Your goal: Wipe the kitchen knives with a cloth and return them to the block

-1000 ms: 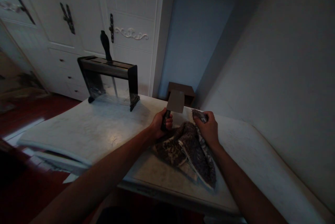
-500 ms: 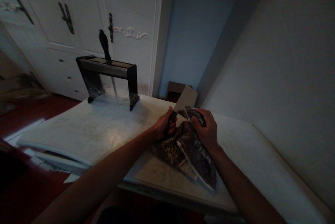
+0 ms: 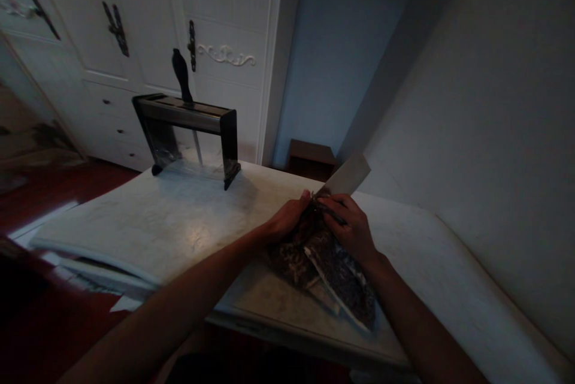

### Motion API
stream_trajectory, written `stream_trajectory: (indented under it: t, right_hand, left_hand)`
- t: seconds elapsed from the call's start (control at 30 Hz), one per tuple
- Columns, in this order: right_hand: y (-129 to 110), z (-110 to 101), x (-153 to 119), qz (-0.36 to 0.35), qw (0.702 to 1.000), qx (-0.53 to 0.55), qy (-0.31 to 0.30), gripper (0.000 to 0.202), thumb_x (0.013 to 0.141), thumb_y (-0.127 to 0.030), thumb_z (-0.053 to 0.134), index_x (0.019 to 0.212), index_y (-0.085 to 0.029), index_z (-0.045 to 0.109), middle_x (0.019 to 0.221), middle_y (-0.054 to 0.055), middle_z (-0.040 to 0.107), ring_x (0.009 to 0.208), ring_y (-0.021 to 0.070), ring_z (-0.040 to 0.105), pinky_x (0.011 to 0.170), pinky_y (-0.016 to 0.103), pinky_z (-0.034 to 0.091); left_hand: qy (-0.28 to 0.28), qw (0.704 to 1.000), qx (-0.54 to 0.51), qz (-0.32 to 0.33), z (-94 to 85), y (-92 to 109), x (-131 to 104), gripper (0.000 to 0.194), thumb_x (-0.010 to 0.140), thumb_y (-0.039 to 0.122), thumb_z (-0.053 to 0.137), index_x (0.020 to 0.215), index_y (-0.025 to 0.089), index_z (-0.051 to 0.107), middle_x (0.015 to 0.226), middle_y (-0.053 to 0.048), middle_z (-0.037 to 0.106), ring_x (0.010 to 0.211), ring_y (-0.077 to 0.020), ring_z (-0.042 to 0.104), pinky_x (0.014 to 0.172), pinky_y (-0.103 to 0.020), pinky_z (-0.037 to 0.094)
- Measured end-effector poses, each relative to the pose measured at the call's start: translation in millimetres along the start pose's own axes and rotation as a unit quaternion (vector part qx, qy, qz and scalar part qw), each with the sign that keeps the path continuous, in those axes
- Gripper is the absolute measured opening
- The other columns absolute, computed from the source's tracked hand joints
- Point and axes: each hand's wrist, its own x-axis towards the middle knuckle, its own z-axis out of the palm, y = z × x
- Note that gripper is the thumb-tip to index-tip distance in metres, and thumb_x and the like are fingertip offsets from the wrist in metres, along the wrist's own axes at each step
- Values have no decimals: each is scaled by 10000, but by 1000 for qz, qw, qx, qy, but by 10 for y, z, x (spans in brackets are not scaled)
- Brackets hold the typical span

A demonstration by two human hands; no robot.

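A cleaver (image 3: 349, 173) with a broad pale blade points up and to the right over the table. My left hand (image 3: 290, 217) is closed around its handle, which is mostly hidden. A dark patterned cloth (image 3: 345, 285) with a light edge hangs in folds below both hands and lies on the table. My right hand (image 3: 353, 227) pinches a bunched part of this cloth against the cleaver, where blade and handle meet. The fingers of both hands are close together there.
On the white table (image 3: 148, 216), left of my hands, stands a knife holder (image 3: 188, 111) with clear sides and one black-handled tool in it. Behind the table are a white cabinet (image 3: 229, 6) and a brown box-like piece (image 3: 312, 150). A wall rises on the right.
The cleaver has moved to the right, with more of its blade beyond my right hand. My right hand and the bunched cloth have come nearer to the handle and my left hand.
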Motion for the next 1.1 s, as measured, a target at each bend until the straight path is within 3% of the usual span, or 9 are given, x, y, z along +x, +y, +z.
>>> stream_trajectory:
  t: [0.2, 0.37, 0.47, 0.6, 0.7, 0.9, 1.1]
  right_hand:
    - [-25, 5, 24, 96, 995, -34, -21, 210, 790, -177, 576, 950, -225, 702, 909, 36, 618, 870, 200, 614, 802, 335, 484]
    - [8, 10, 39, 132, 990, -40, -8, 182, 781, -198, 549, 902, -205, 684, 896, 39, 642, 841, 199, 612, 813, 342, 472]
    - [53, -3, 35, 158, 986, -30, 42, 172, 785, -237, 558, 918, -201, 660, 917, 42, 654, 872, 208, 609, 837, 351, 467]
    - [112, -33, 5, 206, 962, -29, 176, 303, 805, -311, 591, 1083, -189, 584, 1016, 62, 636, 929, 217, 595, 851, 371, 468]
    - [99, -45, -13, 155, 961, -47, 222, 294, 842, -305, 573, 1113, -194, 557, 1048, 67, 611, 969, 213, 578, 867, 376, 463]
    - [-54, 42, -14, -29, 992, -60, 107, 212, 875, -192, 554, 1077, -242, 594, 1024, 57, 600, 989, 207, 570, 865, 377, 474]
    - [-16, 67, -24, -35, 990, -66, 117, 239, 875, -170, 550, 1093, -247, 607, 1034, 67, 591, 998, 212, 569, 870, 394, 483]
  left_hand:
    - [8, 999, -43, -5, -4, 14, 9, 672, 792, 807, 284, 652, 174, 461, 464, 46, 387, 337, -92, 381, 356, -237, 281]
    - [15, 997, -65, -30, -7, 48, 12, 654, 793, 803, 286, 719, 177, 461, 472, 64, 373, 325, -84, 376, 341, -217, 256]
    - [10, 997, -60, -43, -13, 55, 21, 635, 809, 783, 294, 717, 177, 459, 466, 66, 370, 318, -83, 371, 338, -216, 256]
    - [4, 998, -51, -38, -12, 61, 23, 616, 811, 768, 334, 689, 176, 452, 461, 69, 366, 311, -77, 362, 333, -215, 258]
    - [-12, 999, -19, -37, -7, 69, 8, 621, 793, 770, 382, 625, 174, 430, 462, 58, 380, 315, -76, 371, 327, -222, 272]
    - [-48, 998, 4, -38, -8, 60, -13, 621, 769, 771, 433, 610, 171, 439, 465, 50, 399, 336, -83, 394, 328, -228, 305]
    - [-95, 994, -1, -55, -55, 80, -24, 610, 771, 768, 436, 618, 178, 428, 460, 50, 381, 333, -81, 357, 317, -238, 271]
